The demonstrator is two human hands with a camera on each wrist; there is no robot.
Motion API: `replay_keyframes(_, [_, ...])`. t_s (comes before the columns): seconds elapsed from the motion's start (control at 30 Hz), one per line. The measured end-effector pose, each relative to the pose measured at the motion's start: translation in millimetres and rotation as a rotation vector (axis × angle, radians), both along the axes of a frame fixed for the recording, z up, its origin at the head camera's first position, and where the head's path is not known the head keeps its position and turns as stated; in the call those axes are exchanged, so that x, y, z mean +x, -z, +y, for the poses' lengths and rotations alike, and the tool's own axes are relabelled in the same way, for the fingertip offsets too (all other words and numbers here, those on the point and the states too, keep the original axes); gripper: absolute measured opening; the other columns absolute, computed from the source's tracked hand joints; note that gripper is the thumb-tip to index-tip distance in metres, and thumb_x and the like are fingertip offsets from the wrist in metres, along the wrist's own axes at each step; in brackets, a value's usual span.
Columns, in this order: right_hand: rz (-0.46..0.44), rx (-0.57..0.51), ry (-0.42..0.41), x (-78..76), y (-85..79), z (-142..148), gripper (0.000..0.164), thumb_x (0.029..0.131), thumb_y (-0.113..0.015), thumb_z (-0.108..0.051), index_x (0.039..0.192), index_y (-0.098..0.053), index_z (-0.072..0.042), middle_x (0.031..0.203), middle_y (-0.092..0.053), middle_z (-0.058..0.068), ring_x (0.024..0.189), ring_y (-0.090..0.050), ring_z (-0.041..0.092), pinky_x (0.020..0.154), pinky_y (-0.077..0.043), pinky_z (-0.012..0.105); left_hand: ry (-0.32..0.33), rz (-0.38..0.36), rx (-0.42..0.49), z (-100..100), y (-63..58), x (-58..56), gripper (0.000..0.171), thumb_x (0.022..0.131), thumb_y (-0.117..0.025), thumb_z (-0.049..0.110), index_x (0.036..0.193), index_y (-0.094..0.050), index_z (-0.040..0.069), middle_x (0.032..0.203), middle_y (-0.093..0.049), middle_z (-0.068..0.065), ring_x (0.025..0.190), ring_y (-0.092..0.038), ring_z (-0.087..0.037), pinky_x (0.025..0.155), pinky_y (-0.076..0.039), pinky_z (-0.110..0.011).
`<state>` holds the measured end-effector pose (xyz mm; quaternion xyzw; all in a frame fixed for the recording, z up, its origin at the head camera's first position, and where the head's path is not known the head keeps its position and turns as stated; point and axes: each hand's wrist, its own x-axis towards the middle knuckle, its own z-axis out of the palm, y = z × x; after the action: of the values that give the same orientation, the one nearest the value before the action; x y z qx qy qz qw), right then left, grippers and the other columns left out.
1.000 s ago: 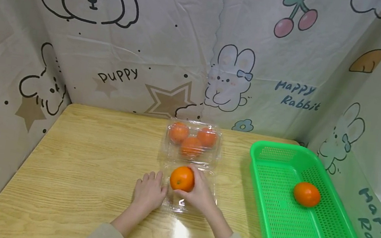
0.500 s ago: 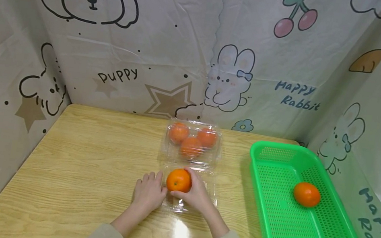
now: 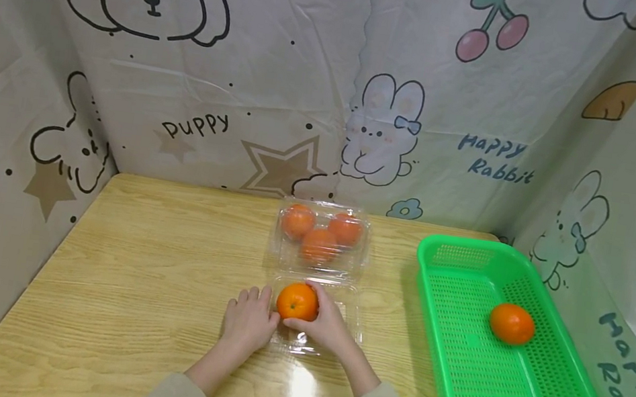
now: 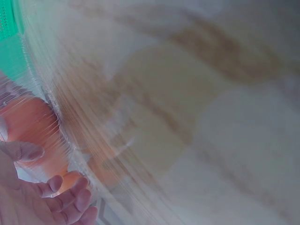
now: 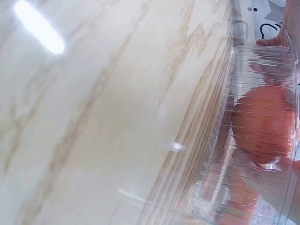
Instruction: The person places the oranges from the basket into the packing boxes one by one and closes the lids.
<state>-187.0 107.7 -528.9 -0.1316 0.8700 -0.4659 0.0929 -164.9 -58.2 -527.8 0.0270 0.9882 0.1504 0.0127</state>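
Observation:
My right hand (image 3: 328, 322) grips an orange (image 3: 295, 300), its thumb on the near side and fingers on the far side. The orange sits at the left inside a clear plastic container (image 3: 349, 330), whose ribbed wall stands in front of it in the right wrist view. Beside the container's left edge, my left hand (image 3: 249, 319) rests with its fingers spread forward and the thumb right at the plastic. Directly behind, three oranges (image 3: 320, 246) lie under clear plastic (image 3: 323, 206). In the left wrist view the left hand's fingers (image 4: 70, 201) look relaxed and hold nothing.
On the right stands a green perforated basket (image 3: 450, 387) with a single orange (image 3: 512, 324) in it. A printed cloth (image 3: 287, 72) encloses the wooden table (image 3: 166, 238) at the back and sides.
My right hand has shifted the orange slightly left and down into the container, toward the left hand. The left hand stays where it was.

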Motion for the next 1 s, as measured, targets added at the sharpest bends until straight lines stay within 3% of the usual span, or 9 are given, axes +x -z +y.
replay_keyframes(0.17, [-0.023,-0.020,-0.007,-0.5,2.6,0.6,0.079,0.072,-0.076,-0.034,0.135,-0.035,-0.011,0.125,-0.049,0.014,0.107,-0.052,0.029,0.089,-0.043,0.045,0.001,-0.003,-0.003,0.2,-0.4,0.0,0.048,0.083,-0.052,0.033,0.121,-0.049,0.004,0.106,-0.055,-0.017,0.095,-0.050,-0.033,0.077,-0.042,-0.049])
replay_keyframes(0.47, [-0.145,-0.059,0.010,0.1,2.3,1.0,0.079,0.074,-0.072,-0.041,0.136,-0.031,-0.015,0.123,-0.050,0.013,0.105,-0.053,0.026,0.089,-0.043,0.044,0.000,-0.009,0.005,0.4,-1.3,-0.3,0.045,0.083,-0.052,0.032,0.118,-0.050,0.005,0.103,-0.055,-0.016,0.093,-0.050,-0.032,0.076,-0.042,-0.048])
replay_keyframes(1.0, [-0.232,-0.064,0.015,-0.6,2.8,2.5,0.082,0.078,-0.065,-0.047,0.138,-0.028,-0.007,0.125,-0.047,0.017,0.105,-0.051,0.028,0.087,-0.042,0.044,0.000,0.015,0.017,-0.5,1.2,-0.1,0.044,0.081,-0.053,0.031,0.117,-0.050,0.005,0.101,-0.056,-0.016,0.092,-0.051,-0.033,0.074,-0.042,-0.048])
